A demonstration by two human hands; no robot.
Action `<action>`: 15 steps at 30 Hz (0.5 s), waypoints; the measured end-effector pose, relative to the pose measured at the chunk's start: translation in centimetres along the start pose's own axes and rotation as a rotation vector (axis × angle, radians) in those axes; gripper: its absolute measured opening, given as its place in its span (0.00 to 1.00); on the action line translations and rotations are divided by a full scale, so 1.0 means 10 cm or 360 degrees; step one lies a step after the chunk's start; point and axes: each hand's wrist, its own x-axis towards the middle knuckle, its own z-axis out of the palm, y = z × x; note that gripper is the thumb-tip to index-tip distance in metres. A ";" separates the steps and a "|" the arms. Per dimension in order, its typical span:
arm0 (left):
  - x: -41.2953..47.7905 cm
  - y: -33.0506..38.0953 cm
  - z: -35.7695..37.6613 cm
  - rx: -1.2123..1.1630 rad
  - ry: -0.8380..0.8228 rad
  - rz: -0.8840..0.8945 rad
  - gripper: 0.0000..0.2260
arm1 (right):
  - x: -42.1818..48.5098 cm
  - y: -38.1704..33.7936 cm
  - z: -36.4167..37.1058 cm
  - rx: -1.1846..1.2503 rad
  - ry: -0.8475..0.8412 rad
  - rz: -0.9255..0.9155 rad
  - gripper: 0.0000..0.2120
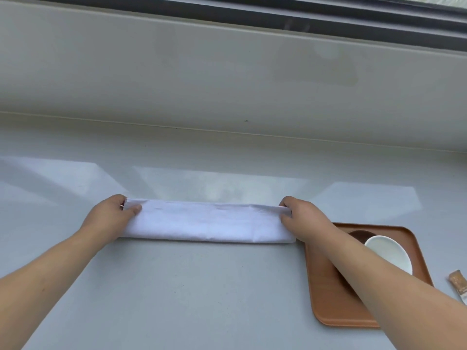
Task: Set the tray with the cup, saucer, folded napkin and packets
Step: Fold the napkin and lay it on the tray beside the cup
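Your left hand (111, 215) and right hand (302, 218) each pinch one end of a white cloth napkin (207, 221), folded into a long, slightly creased band lying flat just left of the brown tray (326, 294).

A pale grey glossy counter (202, 286) meets a beige wall (177, 72) beneath a dark-framed window (379, 18).

Both hands (108, 218) (303, 218) pinch napkin (207, 222) ends; tray (326, 294) right.
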 end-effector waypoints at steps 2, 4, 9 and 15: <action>0.00 -0.08 -0.04 -0.0004 -0.0005 -0.0040 0.11 | 0.03 -0.08 0.02 0.0035 0.0003 0.0005 0.05; 0.01 -0.14 -0.09 -0.0033 -0.0010 -0.0080 0.13 | 0.06 -0.15 0.03 0.0067 0.0012 0.0018 0.04; 0.05 -0.20 -0.13 -0.0059 0.0006 -0.0085 0.17 | 0.12 -0.21 0.01 0.0196 0.0017 0.0179 0.09; 0.05 -0.18 -0.09 0.0156 0.0046 -0.0013 0.13 | 0.05 -0.24 0.08 -0.0239 0.0205 0.0139 0.03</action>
